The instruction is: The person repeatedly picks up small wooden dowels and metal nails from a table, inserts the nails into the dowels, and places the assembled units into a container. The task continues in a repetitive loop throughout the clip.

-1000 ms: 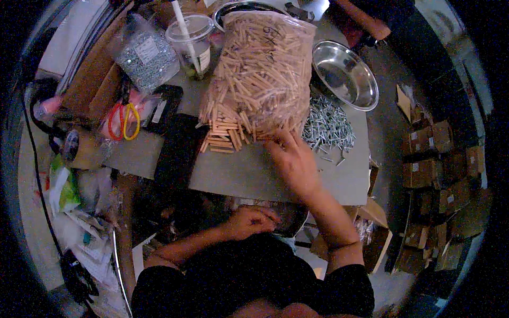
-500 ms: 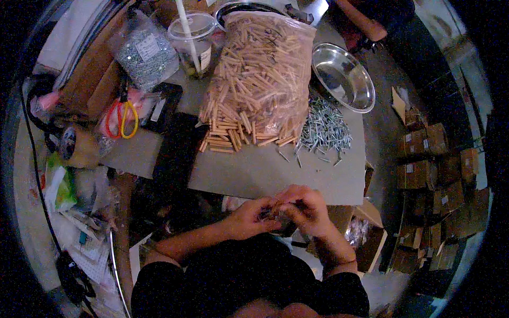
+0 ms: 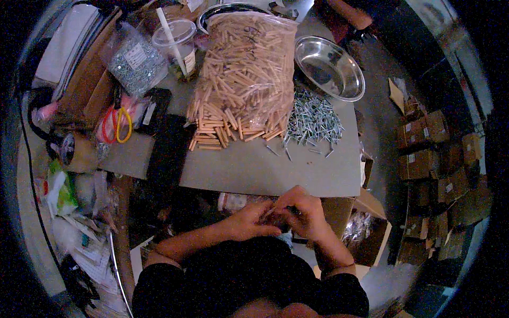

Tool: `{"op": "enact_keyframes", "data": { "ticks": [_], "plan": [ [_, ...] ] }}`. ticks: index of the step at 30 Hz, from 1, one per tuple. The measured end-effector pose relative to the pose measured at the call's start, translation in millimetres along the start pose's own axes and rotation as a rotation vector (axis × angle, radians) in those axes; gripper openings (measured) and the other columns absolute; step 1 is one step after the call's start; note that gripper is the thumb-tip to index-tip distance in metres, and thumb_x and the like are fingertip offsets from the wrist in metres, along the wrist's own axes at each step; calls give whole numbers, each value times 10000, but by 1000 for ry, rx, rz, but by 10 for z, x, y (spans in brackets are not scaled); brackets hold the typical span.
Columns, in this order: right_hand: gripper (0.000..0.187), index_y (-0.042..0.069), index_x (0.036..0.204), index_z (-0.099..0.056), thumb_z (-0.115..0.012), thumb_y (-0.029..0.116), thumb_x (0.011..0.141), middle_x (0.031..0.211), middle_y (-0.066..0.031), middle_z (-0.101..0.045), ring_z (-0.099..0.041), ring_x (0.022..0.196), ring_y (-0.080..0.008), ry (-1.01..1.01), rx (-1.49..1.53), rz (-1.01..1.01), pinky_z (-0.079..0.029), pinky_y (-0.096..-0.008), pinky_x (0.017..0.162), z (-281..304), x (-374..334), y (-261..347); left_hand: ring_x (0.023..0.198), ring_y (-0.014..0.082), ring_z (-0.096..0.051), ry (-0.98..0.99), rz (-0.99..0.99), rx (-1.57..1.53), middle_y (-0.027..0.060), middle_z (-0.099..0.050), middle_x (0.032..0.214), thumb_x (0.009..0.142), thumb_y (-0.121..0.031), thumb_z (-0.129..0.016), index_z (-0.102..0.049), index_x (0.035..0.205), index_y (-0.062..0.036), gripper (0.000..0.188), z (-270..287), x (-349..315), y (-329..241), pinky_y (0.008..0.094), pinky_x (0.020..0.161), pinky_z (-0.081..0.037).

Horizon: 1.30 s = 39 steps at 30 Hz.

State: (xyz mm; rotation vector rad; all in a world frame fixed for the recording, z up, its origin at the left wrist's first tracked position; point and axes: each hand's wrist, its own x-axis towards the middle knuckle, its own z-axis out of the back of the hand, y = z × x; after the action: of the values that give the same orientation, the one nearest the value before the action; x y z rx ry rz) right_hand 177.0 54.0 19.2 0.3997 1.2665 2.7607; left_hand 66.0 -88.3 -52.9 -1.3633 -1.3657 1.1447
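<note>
My left hand (image 3: 249, 218) and my right hand (image 3: 303, 213) meet in front of my body, just off the near edge of the table. The fingers of both are bent and pinched together around something small and dark that is too blurred to name. Beyond them on the grey tabletop (image 3: 249, 172) lies a big clear plastic bag (image 3: 246, 74) full of short wooden dowels, with some dowels (image 3: 209, 139) spilling from its near end. Right of the bag is a heap of silvery screws or nails (image 3: 315, 119), a few lying loose towards me.
A shiny metal bowl (image 3: 331, 69) stands behind the heap. To the left are a lidded plastic cup (image 3: 177, 47) with a straw, a bag of metal hardware (image 3: 135, 61) and red-and-yellow-handled scissors (image 3: 116, 125). An open carton (image 3: 366, 228) sits at right; stacked cartons (image 3: 424, 159) and another person's arm (image 3: 352, 13) lie beyond.
The view has shifted a little, so the table and its things sit further left in it. My hands stay together, fingers still pinched, with only a slight shift of the right-hand fingers.
</note>
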Motion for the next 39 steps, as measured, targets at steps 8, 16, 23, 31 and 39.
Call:
{"op": "enact_keyframes", "data": {
  "ticks": [8, 16, 23, 31, 39],
  "plan": [
    [223, 75, 824, -588, -697, -32, 661, 821, -77, -624, -588, 760, -272, -75, -22, 109, -474, -345, 688, -26, -2, 35, 1005, 159, -483, 56, 56, -329, 70, -505, 1100, 849, -374, -614, -418, 1190, -9, 537, 23, -26, -27, 316, 881, -406],
    [250, 86, 843, -607, -751, 53, 641, 838, -67, -608, -574, 761, -270, 22, -98, 90, -469, -355, 686, 47, 96, 145, 1009, 138, -441, 118, 52, -526, 44, -479, 1069, 906, -523, -401, -416, 1184, -23, 572, 14, 18, 22, 288, 905, -363],
    [253, 74, 876, -624, -749, 106, 658, 951, -85, -572, -566, 786, -273, 64, -294, 164, -481, -355, 664, 12, 55, 324, 1008, 145, -414, 51, 13, -352, 33, -442, 1025, 854, -568, -476, -396, 1163, -30, 625, 45, 15, -58, 291, 901, -348],
    [224, 66, 956, -587, -627, 80, 736, 1083, -161, -537, -550, 972, -359, 219, -136, -90, -479, -413, 814, 30, -35, 306, 1028, 149, -414, 127, -43, -303, 57, -452, 1069, 819, -452, -622, -394, 1160, -22, 594, 95, 66, -88, 301, 908, -351],
    [214, 75, 912, -620, -700, 79, 714, 960, -108, -517, -557, 864, -282, 187, -82, -148, -495, -344, 717, 22, -49, 259, 1066, 199, -479, 197, -28, -167, 100, -514, 1147, 778, -312, -698, -400, 1239, -10, 627, 182, 64, -183, 341, 937, -376]
  ]
}}
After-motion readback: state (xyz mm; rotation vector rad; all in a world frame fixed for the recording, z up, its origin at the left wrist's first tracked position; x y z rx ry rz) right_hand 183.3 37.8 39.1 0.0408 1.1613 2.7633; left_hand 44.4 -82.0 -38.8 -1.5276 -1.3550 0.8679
